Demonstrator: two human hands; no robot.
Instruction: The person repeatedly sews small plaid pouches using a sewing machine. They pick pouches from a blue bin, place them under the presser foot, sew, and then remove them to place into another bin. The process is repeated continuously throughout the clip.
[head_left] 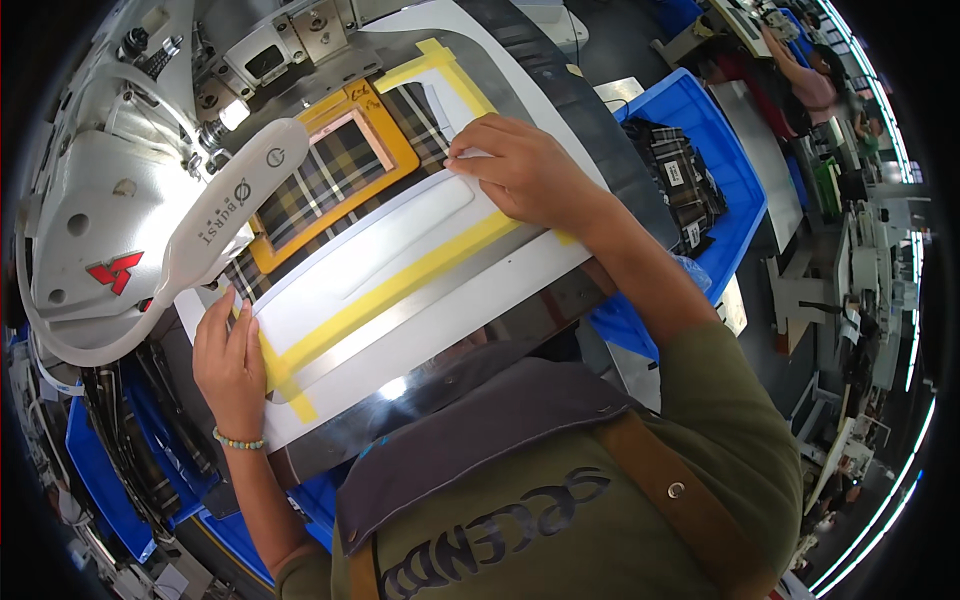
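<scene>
A piece of plaid fabric (322,172) in brown, black and white lies under an orange-yellow frame (405,155) on the machine bed. Its near edge runs along a white folded strip or panel (400,235). At the fabric's right end, my right hand (530,170) pinches the edge between thumb and fingers. My left hand (228,355), wearing a beaded bracelet, rests at the opposite end. Its fingers are stretched out, their tips touching the fabric's near left corner. Yellow tape (390,285) borders the white template plate (450,300). The frame's left part is hidden behind a pale lamp.
The pale, long-headed lamp (235,195) on a curved arm reaches over the bed's left side. White machine housing (115,215) stands behind it. A blue bin (735,170) with plaid pieces (680,180) sits at right; another blue bin (95,470) is at lower left.
</scene>
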